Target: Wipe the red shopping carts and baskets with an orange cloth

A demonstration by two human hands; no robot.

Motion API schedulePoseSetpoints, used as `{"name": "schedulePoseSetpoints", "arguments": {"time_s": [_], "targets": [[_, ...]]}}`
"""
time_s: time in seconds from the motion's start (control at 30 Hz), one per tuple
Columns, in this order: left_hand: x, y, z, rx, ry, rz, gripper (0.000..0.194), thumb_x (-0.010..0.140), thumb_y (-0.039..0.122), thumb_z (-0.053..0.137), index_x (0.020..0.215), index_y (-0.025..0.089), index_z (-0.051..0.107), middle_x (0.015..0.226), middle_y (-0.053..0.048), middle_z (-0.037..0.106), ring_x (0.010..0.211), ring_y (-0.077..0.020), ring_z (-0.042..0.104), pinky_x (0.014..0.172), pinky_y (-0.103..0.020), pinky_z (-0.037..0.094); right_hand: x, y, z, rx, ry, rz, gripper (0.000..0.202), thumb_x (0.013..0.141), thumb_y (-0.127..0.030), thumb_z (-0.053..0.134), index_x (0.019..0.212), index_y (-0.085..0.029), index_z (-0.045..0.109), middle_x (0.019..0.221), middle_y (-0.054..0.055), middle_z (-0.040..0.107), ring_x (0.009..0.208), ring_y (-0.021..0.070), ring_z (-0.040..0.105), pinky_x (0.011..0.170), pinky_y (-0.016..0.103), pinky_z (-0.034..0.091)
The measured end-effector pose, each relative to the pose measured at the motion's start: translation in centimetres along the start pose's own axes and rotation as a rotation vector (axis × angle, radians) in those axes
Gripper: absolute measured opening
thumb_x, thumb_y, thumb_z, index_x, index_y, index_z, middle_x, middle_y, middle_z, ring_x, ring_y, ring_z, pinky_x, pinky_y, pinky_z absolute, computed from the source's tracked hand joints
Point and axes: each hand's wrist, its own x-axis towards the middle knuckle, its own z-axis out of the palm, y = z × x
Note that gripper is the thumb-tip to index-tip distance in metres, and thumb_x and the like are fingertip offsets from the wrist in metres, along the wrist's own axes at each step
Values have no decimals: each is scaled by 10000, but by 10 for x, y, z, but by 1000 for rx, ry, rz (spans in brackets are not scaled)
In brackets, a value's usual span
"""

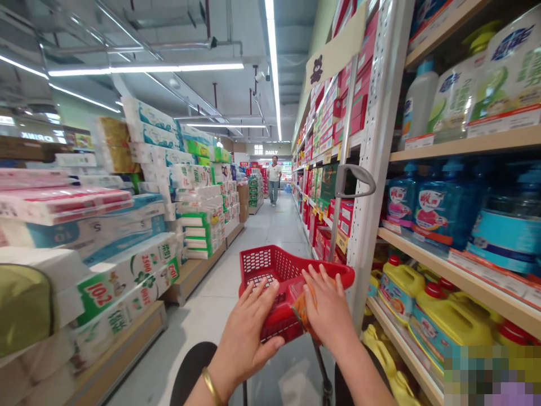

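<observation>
The head view showed the red basket cart low in the aisle, directly in front of the person, between the two dark-clothed knees. The left hand lay over its near left part, palm down, with the fingers straight and parted; it was released, not curled around the rim. The right hand was spread in a similar way over the near right part, and its fingers also were not clenched. Under this hand an orange thing was partly visible, but I could not tell whether the hidden thumb pressed it or it belonged to the cart.

In my judgement, such flat palms could steady the cart, but they would control its direction only weakly. To handle it well, both hands should press evenly, and the fingers should close over the rim before any turn. The right side asked for more care: a metal pole with a grey loop handle rose just beside the basket, and the white shelf post and the yellow jugs were near. On the left, the tissue packs stood farther from the cart. Farther along the aisle a person in a white top was upright, so an unhurried pace seemed advisable.
</observation>
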Motion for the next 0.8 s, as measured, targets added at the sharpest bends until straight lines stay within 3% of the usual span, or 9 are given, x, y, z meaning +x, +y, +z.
{"name": "schedulePoseSetpoints", "arguments": {"time_s": [0.1, 0.17, 0.23, 0.33, 0.4, 0.57, 0.63, 0.73, 0.8], "targets": [[-2, -2, 0, -19, -8, 6, 921, 975, 785, 290, 1677, 204, 156, 1645, -111, 427, 1558, -311, 336, 1282, -547, 287, -10, -17, 2, 47, -11, -162, 497, 1073, -340, 368, 1544, -278, 514, 1639, 7, 426, 1584, 256, 282, 1323, 582, 84], [-2, -3, -2, -29, -9, 10, 919, 975, 787, 284, 1676, 208, 157, 1644, -107, 429, 1554, -303, 346, 1286, -541, 282, -8, -16, 1, 80, -38, -216, 491, 1080, -353, 369, 1554, -316, 491, 1650, -18, 409, 1586, 232, 276, 1328, 567, 84], [-1, -3, -4, -34, -19, 19, 913, 979, 779, 293, 1676, 206, 153, 1633, -102, 447, 1545, -296, 366, 1287, -528, 289, 1, -3, -1, 77, -55, -132, 488, 1092, -373, 337, 1550, -322, 495, 1650, -20, 407, 1584, 234, 283, 1321, 586, 103], [1, -1, -5, -39, -41, 32, 927, 974, 782, 306, 1678, 201, 145, 1608, -101, 483, 1526, -296, 402, 1275, -516, 320, 17, 17, -5, 47, -61, 116, 510, 1098, -407, 284, 1525, -291, 538, 1658, -4, 386, 1594, 282, 247, 1296, 654, 117], [2, 0, -5, -44, -36, 40, 935, 969, 789, 309, 1679, 203, 142, 1601, -112, 491, 1517, -304, 416, 1266, -521, 335, 17, 16, -4, 34, -56, 146, 509, 1093, -403, 295, 1518, -285, 548, 1663, 0, 375, 1602, 297, 217, 1292, 666, 100], [1, -1, -1, -47, -1, 9, 920, 978, 772, 321, 1676, 197, 152, 1654, -132, 407, 1536, -312, 382, 1255, -515, 344, -1, -11, -1, 71, -71, -189, 491, 1082, -372, 356, 1556, -351, 483, 1670, -41, 365, 1606, 241, 211, 1318, 598, 27], [0, -2, 1, -36, -5, -6, 920, 983, 752, 355, 1675, 182, 150, 1667, -140, 383, 1544, -310, 368, 1255, -503, 345, 3, -5, -3, 63, -72, -115, 494, 1087, -375, 330, 1554, -337, 490, 1679, -34, 348, 1606, 252, 212, 1312, 614, 48], [1, -1, 2, -20, -14, -17, 937, 983, 732, 397, 1676, 161, 130, 1670, -147, 373, 1552, -317, 349, 1265, -506, 326, 14, 16, -5, 25, -32, 134, 513, 1095, -397, 282, 1538, -302, 522, 1691, -14, 322, 1613, 302, 170, 1291, 664, 81], [2, 1, 4, -18, -14, -22, 949, 979, 737, 399, 1677, 155, 125, 1670, -147, 374, 1559, -322, 333, 1273, -517, 308, 16, 17, -4, 17, -17, 159, 513, 1095, -398, 281, 1529, -299, 535, 1689, -14, 331, 1615, 309, 157, 1289, 667, 72]]}}
